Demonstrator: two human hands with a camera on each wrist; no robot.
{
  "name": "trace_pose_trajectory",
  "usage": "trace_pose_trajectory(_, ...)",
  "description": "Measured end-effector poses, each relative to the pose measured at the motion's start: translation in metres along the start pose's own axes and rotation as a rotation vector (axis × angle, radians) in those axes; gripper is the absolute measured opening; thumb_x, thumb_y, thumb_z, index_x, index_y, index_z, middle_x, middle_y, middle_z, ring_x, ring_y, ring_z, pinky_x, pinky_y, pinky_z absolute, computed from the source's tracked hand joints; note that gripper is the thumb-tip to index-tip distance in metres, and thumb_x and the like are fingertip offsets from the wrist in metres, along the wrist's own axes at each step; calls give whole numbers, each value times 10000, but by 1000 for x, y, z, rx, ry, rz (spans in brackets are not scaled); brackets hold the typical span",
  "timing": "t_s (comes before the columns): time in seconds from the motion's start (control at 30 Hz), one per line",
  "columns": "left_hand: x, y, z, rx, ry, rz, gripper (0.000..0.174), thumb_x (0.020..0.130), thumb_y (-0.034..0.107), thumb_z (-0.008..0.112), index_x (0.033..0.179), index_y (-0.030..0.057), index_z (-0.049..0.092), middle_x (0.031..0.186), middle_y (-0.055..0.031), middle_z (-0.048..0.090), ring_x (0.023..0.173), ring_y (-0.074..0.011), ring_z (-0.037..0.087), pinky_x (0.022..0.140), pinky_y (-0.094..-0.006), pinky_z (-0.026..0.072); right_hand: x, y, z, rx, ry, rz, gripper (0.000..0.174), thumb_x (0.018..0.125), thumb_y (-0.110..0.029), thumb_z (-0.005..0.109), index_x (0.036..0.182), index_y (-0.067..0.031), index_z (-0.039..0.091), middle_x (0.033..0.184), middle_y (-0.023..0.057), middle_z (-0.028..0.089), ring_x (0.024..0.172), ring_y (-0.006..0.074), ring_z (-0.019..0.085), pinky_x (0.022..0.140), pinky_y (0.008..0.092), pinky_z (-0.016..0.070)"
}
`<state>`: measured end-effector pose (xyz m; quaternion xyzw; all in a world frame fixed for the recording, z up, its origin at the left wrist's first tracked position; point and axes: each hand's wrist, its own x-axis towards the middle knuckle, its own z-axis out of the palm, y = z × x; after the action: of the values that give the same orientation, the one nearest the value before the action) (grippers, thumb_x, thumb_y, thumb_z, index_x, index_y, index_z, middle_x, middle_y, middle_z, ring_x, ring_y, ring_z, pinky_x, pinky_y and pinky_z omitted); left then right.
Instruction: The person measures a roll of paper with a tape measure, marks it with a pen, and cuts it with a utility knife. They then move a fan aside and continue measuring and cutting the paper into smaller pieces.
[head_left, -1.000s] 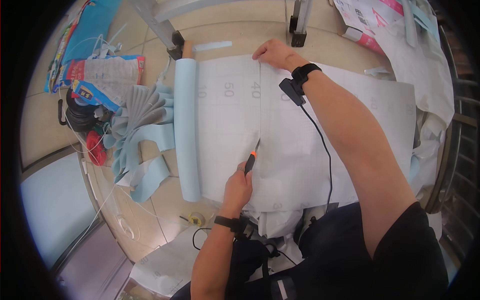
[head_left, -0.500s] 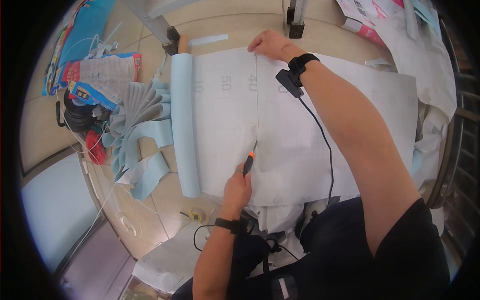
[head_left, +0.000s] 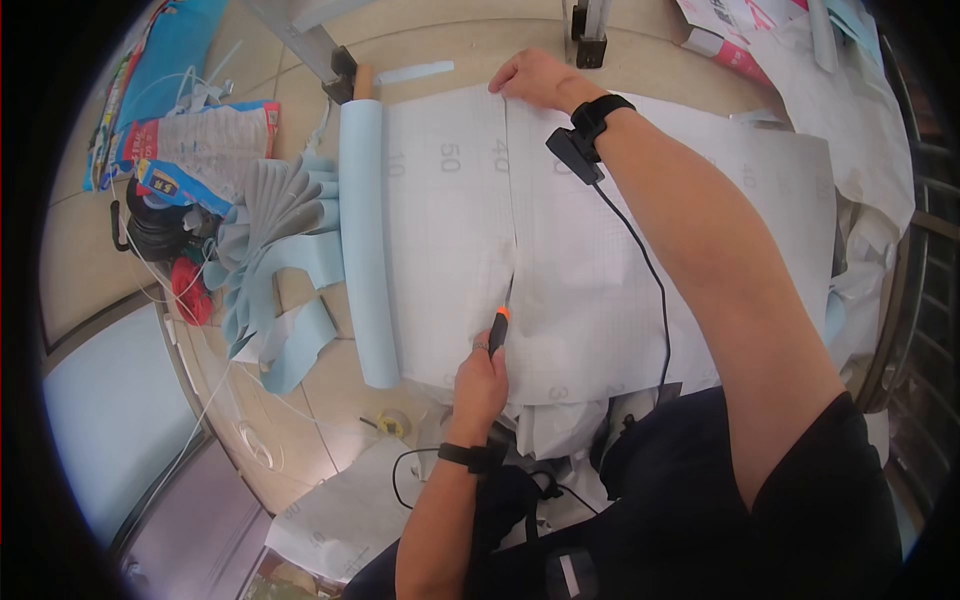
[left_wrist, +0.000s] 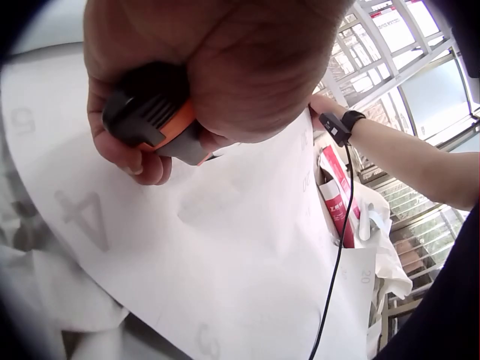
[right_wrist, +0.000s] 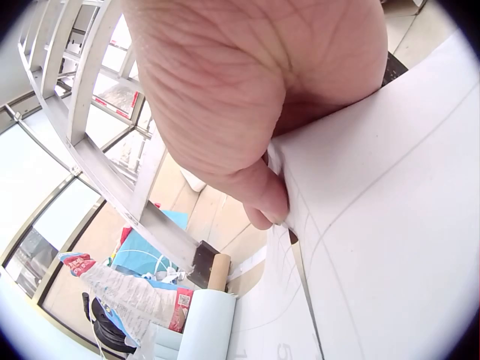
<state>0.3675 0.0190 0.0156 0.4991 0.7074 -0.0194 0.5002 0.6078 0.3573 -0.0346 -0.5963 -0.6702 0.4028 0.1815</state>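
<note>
My left hand grips a black and orange utility knife, its blade against a white sheet printed with a grid and numbers. A straight slit runs from the blade up to the sheet's far edge. At that edge, my right hand pinches the sheet beside the slit; the right wrist view shows the thumb on the paper and the slit gaping below it. The sheet's left end is wound into a light blue roll on a brown core.
Metal ladder legs stand past the far edge. Left of the roll lie curled blue offcuts, a printed bag and a red object. A tape roll sits near my left forearm. Crumpled white sheeting lies at right.
The knife has come a little toward my body along the sheet, and the slit behind it is longer. My right hand keeps its place at the far edge; the whole view has shifted slightly.
</note>
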Motion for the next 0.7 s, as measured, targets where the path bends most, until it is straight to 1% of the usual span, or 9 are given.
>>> trace_pose_trajectory(0.07,-1,0,-1,5,13,13,395,971,205,493,1325,32,484,916,-294,654,891,-473,626,770,-523,490,1,-1,-1,-5,-9,-4,223,773,-130,622,926,-123,784,1015,121,714,944,279,662,857,343,521)
trace_pose_trajectory(0.13,-2,-2,-1,41,13,17,396,971,204,492,1326,30,484,914,-292,656,886,-471,628,767,-522,490,1,-2,-2,15,-50,0,223,803,-141,646,980,-76,766,991,123,725,927,242,657,870,318,503)
trace_pose_trajectory(0.2,-4,-3,-2,77,12,23,397,971,204,492,1327,27,485,911,-289,657,881,-468,629,764,-520,489,0,-2,-3,-5,-38,-8,225,802,-138,646,982,-75,766,990,123,726,924,241,658,869,318,503)
trace_pose_trajectory(0.27,-7,-2,-3,83,-7,-10,403,971,204,491,1331,25,483,904,-282,660,874,-462,633,759,-518,490,-1,-2,-2,-25,-26,-14,227,800,-135,646,983,-74,765,988,124,727,921,240,659,867,318,504)
trace_pose_trajectory(0.33,-10,-4,-2,80,-6,-6,403,971,206,491,1331,25,483,899,-278,661,870,-460,634,756,-518,489,1,1,0,-16,27,-30,224,764,-132,635,928,-126,787,975,128,730,907,284,672,846,344,526)
trace_pose_trajectory(0.43,-14,-7,-1,78,-1,-2,404,971,208,491,1331,26,484,888,-273,662,863,-457,636,751,-516,489,3,2,-1,26,-17,-26,221,764,-140,645,931,-129,788,975,126,730,910,281,674,848,349,528)
trace_pose_trajectory(0.57,-20,-9,0,106,6,-11,405,970,205,492,1334,27,483,883,-270,662,859,-453,638,749,-513,489,0,-2,-3,8,-16,-21,220,764,-145,649,932,-131,789,974,122,732,911,281,677,851,347,530)
trace_pose_trajectory(0.63,-21,-12,1,95,4,-15,405,970,205,493,1334,28,482,883,-270,663,859,-453,638,751,-514,489,-2,-5,-4,-37,-22,-21,243,798,-147,648,1003,-89,766,1001,119,728,932,244,661,878,316,500)
trace_pose_trajectory(0.7,-22,-13,1,83,5,-18,404,970,204,493,1334,30,482,884,-270,663,860,-452,639,753,-514,490,-3,-6,-6,-38,-28,-26,243,799,-148,648,1004,-90,766,1001,116,729,933,244,661,881,316,500)
